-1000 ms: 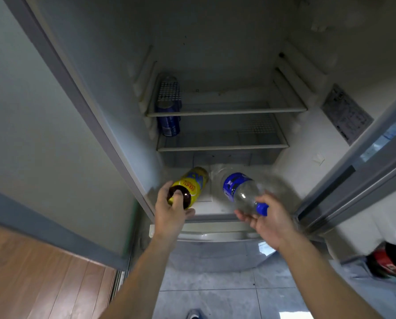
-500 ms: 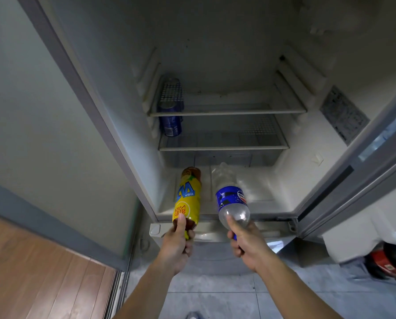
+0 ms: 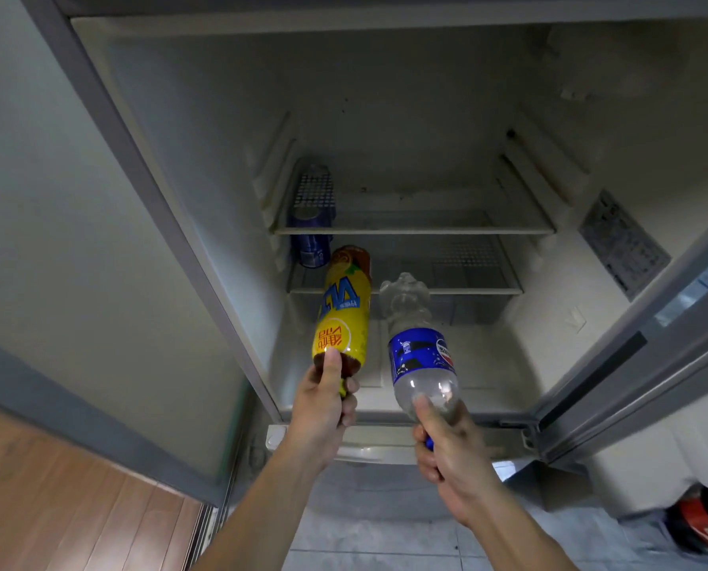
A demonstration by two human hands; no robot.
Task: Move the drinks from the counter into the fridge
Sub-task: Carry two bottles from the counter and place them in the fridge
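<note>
Centrally, yellow-labelled tea bottle and clear blue-labelled soda bottle pointing base-first into the open fridge, left hand and right hand each gripping a bottle's neck, fingers wrapping closed, blue can sitting upper left on a shelf.

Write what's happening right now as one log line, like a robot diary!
step: loading fridge | left hand: holds yellow bottle | right hand: holds clear bottle | both bottoms pointing in | blue can on shelf

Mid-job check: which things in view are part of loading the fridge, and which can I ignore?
Job:
yellow tea bottle, left hand
clear soda bottle, right hand
fridge shelf
blue can

Ignore:
dark red-labelled bottle, lower right
label plate
</note>
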